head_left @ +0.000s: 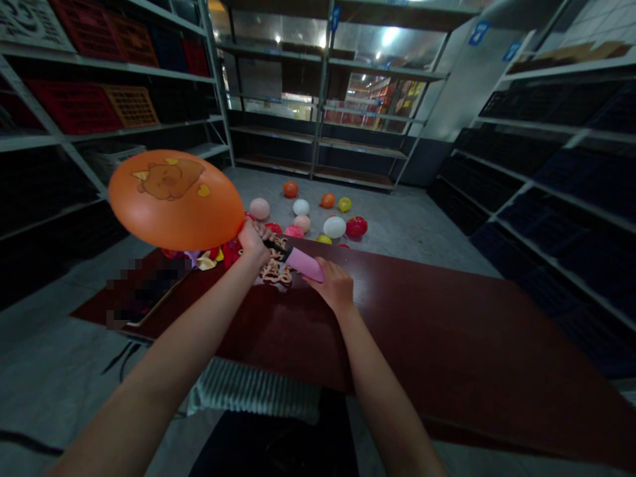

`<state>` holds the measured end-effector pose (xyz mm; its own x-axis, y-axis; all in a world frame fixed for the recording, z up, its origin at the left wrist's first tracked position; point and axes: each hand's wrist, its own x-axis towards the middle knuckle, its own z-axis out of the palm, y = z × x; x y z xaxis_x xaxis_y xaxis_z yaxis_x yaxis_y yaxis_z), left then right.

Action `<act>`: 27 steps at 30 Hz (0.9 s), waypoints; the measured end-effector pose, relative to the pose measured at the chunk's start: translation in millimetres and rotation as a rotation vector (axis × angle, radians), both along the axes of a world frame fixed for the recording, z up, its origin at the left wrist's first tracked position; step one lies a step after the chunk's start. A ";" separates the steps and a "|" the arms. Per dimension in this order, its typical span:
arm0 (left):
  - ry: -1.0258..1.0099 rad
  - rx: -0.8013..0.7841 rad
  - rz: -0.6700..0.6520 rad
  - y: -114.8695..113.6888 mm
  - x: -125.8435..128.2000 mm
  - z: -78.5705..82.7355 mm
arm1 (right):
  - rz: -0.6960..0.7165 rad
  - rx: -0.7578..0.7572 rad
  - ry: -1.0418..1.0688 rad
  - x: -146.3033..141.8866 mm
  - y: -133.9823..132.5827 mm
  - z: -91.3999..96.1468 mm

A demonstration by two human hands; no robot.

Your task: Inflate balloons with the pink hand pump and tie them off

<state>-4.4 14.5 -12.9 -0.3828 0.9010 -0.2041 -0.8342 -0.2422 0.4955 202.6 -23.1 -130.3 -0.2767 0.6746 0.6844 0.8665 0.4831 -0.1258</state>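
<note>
An inflated orange balloon (173, 209) with a printed bear floats out to the left above the table. My left hand (254, 244) is closed round its neck, where the black nozzle end of a pink hand pump (305, 265) meets it; the fingers hide the join. Wrapped round the pump's pink rear part is my right hand (334, 283). Beneath the pump, tan looped pieces (275, 270) lie on the dark red table (397, 318). Several uninflated balloons (206, 258) are heaped just behind my left forearm.
A dark flat device (154, 291), partly blurred out, lies at the table's left end. Past the far edge, several inflated balloons (334, 228) rest on the floor. Shelves with crates (72, 106) stand left, darker crates (571, 165) right, and a metal rack (318, 142) behind.
</note>
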 end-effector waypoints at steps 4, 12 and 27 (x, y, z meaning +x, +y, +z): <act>0.012 -0.002 0.088 -5.3 -27.5 0.4 | 0.026 -0.044 -0.039 0.7 -1.4 1.2; 0.072 -0.030 0.164 -16.7 -81.4 29.4 | 0.083 -0.077 -0.035 -1.7 -2.7 2.6; 0.328 0.310 -0.022 -0.7 2.4 119.3 | 0.131 -0.309 0.390 3.4 -1.7 -0.1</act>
<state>-2.0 13.8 106.4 -0.3625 0.9091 0.2055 -0.6517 -0.4048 0.6414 206.0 -24.8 -130.4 -0.1364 0.8385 0.5275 0.6616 0.4735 -0.5815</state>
